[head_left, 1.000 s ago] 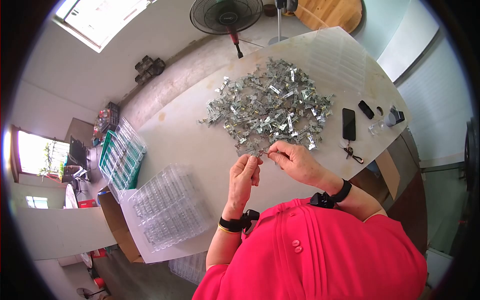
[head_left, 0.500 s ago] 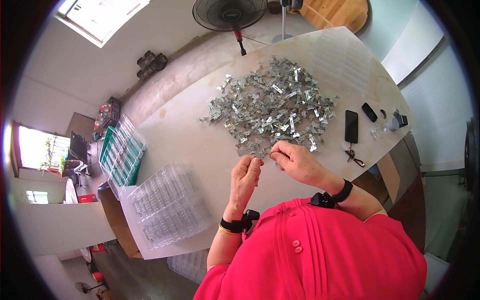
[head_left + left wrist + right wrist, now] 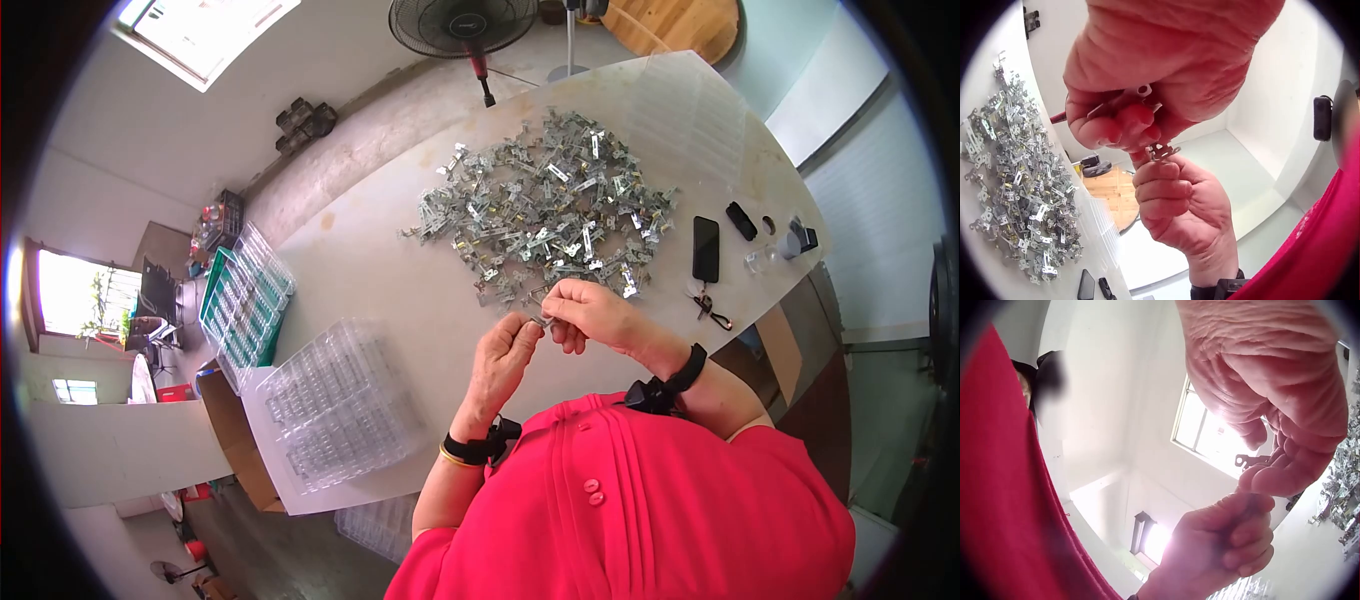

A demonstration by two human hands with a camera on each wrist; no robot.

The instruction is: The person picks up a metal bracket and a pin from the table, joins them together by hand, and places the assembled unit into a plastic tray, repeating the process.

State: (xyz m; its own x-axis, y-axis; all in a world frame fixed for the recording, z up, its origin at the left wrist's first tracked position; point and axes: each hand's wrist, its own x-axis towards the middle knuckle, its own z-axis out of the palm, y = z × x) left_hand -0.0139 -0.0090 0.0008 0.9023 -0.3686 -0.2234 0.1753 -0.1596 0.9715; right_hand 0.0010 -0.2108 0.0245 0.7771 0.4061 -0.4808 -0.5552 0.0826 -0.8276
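Observation:
Close together over the table's near side, my two hands meet at the fingertips in the head view. Curled fingers of my left hand [image 3: 500,362] hold a small metal bracket [image 3: 1144,91], whose round hole shows in the left wrist view. My right hand [image 3: 602,318] pinches another metal bracket [image 3: 1247,460], with its holed end sticking out past the fingers. That piece sits right at the left fingertips in the left wrist view. Just beyond the hands spreads a big pile of loose metal brackets [image 3: 545,205].
Stacked clear plastic trays [image 3: 340,410] lie on the table at left, beside a green tray [image 3: 240,315]. At right are a phone [image 3: 706,250], a small black object [image 3: 740,221] and a clear cup [image 3: 790,243]. A fan [image 3: 465,28] stands beyond the table.
My left hand has moved right and the hands have closed together, fingertips now overlapping. The right hand's lower fingers have spread downward. The pile looks unchanged.

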